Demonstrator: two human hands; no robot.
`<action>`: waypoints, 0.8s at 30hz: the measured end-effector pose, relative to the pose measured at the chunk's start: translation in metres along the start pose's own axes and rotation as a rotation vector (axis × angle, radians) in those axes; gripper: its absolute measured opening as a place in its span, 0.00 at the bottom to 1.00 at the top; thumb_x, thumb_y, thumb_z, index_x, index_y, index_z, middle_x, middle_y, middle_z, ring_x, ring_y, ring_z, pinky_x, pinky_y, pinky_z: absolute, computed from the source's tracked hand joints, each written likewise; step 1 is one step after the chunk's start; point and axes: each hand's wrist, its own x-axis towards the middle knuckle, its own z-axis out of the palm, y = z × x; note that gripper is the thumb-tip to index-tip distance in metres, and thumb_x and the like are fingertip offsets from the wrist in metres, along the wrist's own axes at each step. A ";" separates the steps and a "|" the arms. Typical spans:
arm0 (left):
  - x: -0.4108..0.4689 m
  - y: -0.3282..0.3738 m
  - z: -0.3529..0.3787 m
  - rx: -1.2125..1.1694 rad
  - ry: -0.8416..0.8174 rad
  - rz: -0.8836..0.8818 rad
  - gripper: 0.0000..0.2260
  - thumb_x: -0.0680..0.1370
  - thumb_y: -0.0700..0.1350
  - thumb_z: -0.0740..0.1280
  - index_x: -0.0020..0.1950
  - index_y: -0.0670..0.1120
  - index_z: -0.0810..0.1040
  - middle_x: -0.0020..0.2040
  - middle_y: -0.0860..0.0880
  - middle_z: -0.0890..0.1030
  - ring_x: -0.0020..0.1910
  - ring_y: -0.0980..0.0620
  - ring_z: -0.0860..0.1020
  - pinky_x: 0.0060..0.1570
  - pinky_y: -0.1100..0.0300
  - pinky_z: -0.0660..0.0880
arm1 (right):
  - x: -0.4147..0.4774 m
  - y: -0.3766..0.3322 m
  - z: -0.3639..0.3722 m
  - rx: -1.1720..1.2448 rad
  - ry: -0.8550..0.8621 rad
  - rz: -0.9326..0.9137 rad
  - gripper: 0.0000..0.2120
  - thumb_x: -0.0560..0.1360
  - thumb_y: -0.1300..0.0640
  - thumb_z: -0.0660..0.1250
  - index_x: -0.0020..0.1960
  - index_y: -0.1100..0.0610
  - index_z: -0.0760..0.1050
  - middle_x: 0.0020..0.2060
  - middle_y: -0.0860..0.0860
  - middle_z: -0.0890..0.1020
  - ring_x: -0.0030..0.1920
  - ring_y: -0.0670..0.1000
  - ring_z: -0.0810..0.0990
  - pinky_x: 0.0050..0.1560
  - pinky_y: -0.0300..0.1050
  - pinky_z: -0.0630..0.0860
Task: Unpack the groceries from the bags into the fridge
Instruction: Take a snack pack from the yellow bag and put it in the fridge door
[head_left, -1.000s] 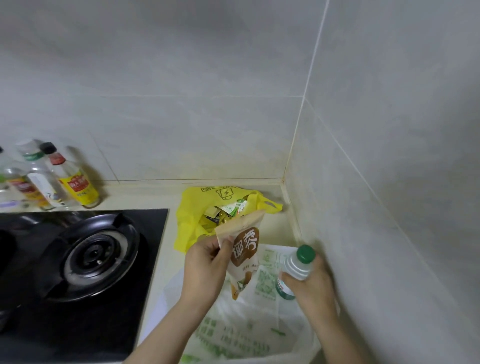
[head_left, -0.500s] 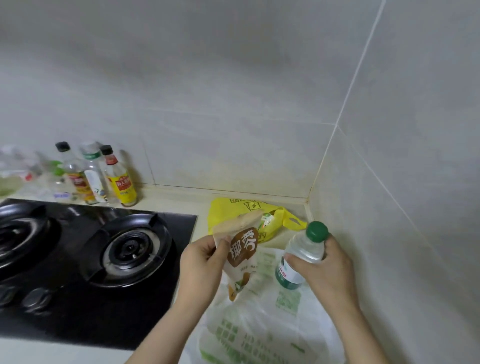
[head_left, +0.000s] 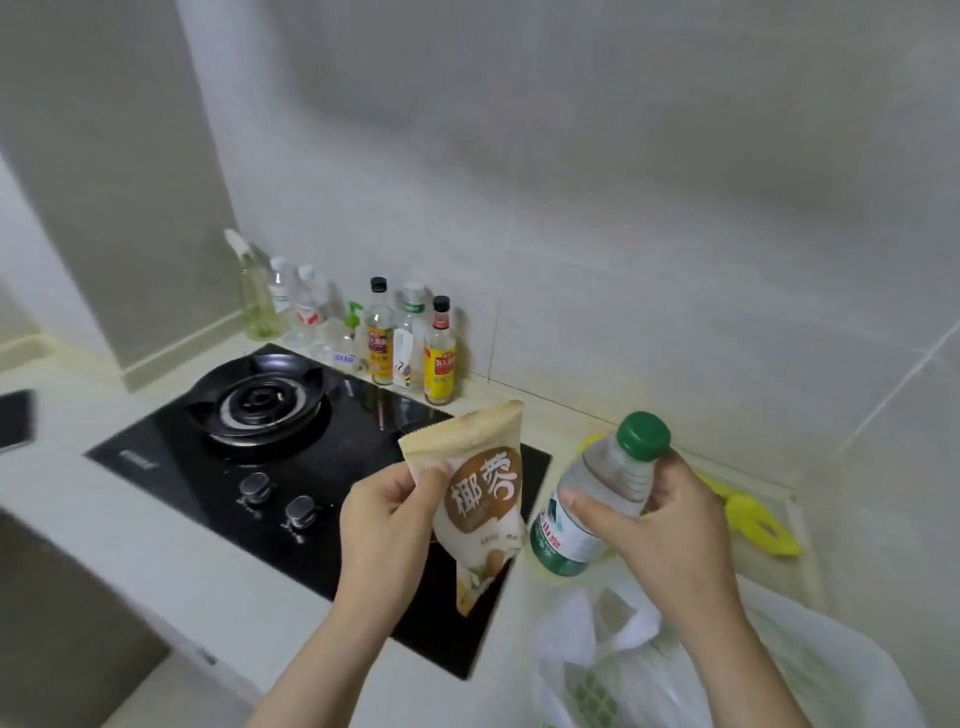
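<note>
Currently left hand (head_left: 384, 525) pinches pouch (head_left: 480, 499) by upper edge, over hob's (head_left: 358, 457) right edge. Right hand (head_left: 660, 525) curled round bottle (head_left: 587, 509), just right of hob. Fridge not in view.
Risk: thin pinch lets pouch slip onto hob.
Pale counter (head_left: 119, 519); white bag (head_left: 841, 670) right of hob; sauce bottles (head_left: 439, 358) behind hob; tiled wall (head_left: 623, 208).

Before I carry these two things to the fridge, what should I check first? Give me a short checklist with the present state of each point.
1. The left hand grips the pouch: ok.
2. The right hand grips the water bottle: ok.
3. The green cap sits on the bottle: ok.
4. Both items are out of the white bag: ok.
5. The fridge door is open and the way is free: cannot tell, the fridge is not in view.
</note>
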 end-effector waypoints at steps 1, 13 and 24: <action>0.000 0.000 -0.013 0.001 0.041 -0.014 0.12 0.77 0.42 0.66 0.35 0.43 0.84 0.35 0.47 0.85 0.40 0.43 0.83 0.44 0.45 0.79 | 0.000 -0.007 0.011 -0.001 -0.037 -0.019 0.19 0.58 0.45 0.80 0.46 0.44 0.78 0.39 0.41 0.84 0.42 0.44 0.82 0.43 0.49 0.80; -0.045 0.005 -0.129 0.016 0.596 -0.031 0.11 0.77 0.44 0.67 0.37 0.46 0.85 0.36 0.47 0.85 0.40 0.42 0.83 0.45 0.39 0.80 | -0.004 -0.083 0.126 0.165 -0.516 -0.301 0.18 0.58 0.45 0.80 0.46 0.45 0.79 0.41 0.37 0.84 0.42 0.38 0.82 0.45 0.45 0.80; -0.180 0.010 -0.200 0.110 1.140 -0.031 0.09 0.77 0.44 0.66 0.40 0.45 0.85 0.37 0.49 0.85 0.37 0.51 0.83 0.35 0.57 0.81 | -0.096 -0.151 0.210 0.349 -1.046 -0.599 0.21 0.58 0.44 0.80 0.48 0.43 0.78 0.42 0.35 0.82 0.43 0.36 0.81 0.42 0.38 0.79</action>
